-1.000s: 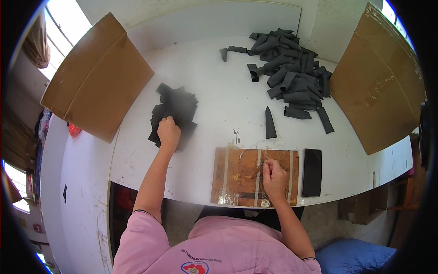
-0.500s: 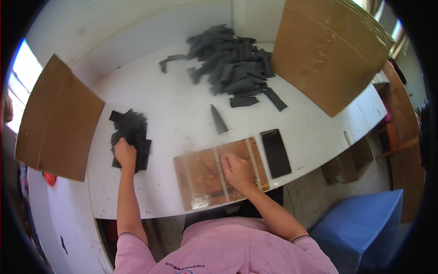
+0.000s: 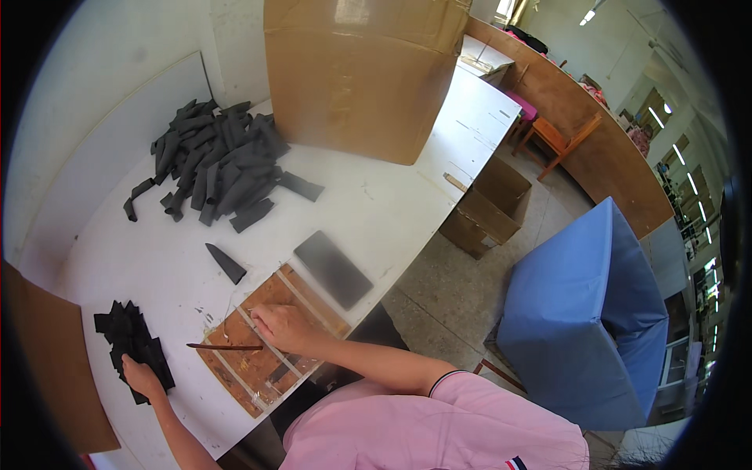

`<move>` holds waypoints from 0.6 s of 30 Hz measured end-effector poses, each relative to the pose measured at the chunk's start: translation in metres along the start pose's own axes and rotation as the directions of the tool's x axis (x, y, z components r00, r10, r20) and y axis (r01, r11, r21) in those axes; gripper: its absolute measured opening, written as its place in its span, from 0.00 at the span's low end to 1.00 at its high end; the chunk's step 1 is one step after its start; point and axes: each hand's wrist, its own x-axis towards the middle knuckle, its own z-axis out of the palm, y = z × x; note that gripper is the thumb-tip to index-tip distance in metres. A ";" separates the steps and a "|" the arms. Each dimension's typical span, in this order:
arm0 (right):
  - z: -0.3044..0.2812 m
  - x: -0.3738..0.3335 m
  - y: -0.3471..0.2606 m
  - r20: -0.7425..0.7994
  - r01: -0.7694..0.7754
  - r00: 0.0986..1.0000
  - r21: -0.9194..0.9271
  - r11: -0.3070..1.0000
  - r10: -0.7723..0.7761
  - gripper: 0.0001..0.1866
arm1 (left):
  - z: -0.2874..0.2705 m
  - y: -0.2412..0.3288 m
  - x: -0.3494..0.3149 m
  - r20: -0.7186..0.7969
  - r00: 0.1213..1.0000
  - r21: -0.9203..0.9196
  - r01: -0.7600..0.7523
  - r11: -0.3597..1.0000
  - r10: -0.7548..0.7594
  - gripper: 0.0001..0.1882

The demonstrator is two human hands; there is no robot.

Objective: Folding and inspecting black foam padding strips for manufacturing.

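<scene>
My left hand (image 3: 142, 377) is at the lower part of a stack of flat black fabric-like pieces (image 3: 125, 321) at the left, its fingers closed on the edge of a piece. My right hand (image 3: 283, 327) is curled shut over a wooden board (image 3: 258, 298) crossed by pale strips; what its fingers hold, if anything, is hidden. A thin dark-brown stick (image 3: 225, 346) lies across the board's left edge, pointing toward the right hand. Beyond the board rests a single dark tapered piece (image 3: 225, 263).
A heap of dark grey rolled pieces (image 3: 215, 160) lies at the back of the white table (image 3: 376, 196). A dark phone (image 3: 333, 270) is beside the board. Cardboard boxes stand behind (image 3: 352, 86) and at left (image 3: 47, 360). On the floor are an open carton (image 3: 482, 215) and a blue fabric bin (image 3: 556, 313).
The view has swung to the right, so the table appears turned and more room shows. My left hand remains at the black stack and my right hand over the board, still curled.
</scene>
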 end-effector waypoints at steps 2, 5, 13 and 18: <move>-0.005 0.000 -0.002 0.016 -0.003 1.000 0.001 1.000 0.003 0.04 | 0.002 -0.007 -0.001 -0.039 0.999 -0.115 0.029 0.993 -0.034 0.15; -0.009 0.002 0.000 0.047 -0.041 0.998 -0.061 0.997 0.044 0.04 | -0.024 0.007 0.000 -0.101 0.995 -0.244 0.001 0.970 -0.027 0.15; -0.005 0.005 -0.001 0.065 -0.046 0.997 -0.054 0.997 0.049 0.02 | -0.084 0.009 0.015 -0.143 0.954 -0.451 0.173 0.876 -0.262 0.09; 0.001 0.002 0.000 0.072 -0.079 0.994 -0.055 0.995 0.083 0.02 | -0.092 -0.013 0.011 -0.164 0.935 -0.616 0.153 0.773 -0.316 0.10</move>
